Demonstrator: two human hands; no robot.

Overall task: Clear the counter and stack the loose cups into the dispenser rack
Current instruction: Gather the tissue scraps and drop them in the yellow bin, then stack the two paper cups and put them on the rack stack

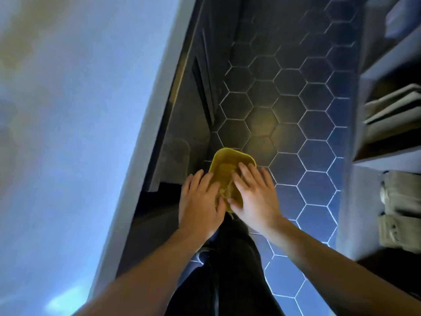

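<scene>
A yellow rounded-square tub [227, 159] is held over the tiled floor, just off the counter's edge. Pale shredded scraps [225, 191] lie inside it between my hands. My left hand [200, 201] rests on the tub's left rim, fingers spread over the scraps. My right hand [252, 197] covers the tub's right side, fingers reaching into it. Both hands touch the tub; what bears its weight is hidden. No cups or dispenser rack are in view.
A pale counter top [68, 133] fills the left half, with dark cabinet fronts [196, 99] below its edge. Dark hexagon floor tiles [296, 110] run through the middle. Shelves [391, 124] with folded cloths stand at the right. My dark trousers [227, 258] and a shoe show below.
</scene>
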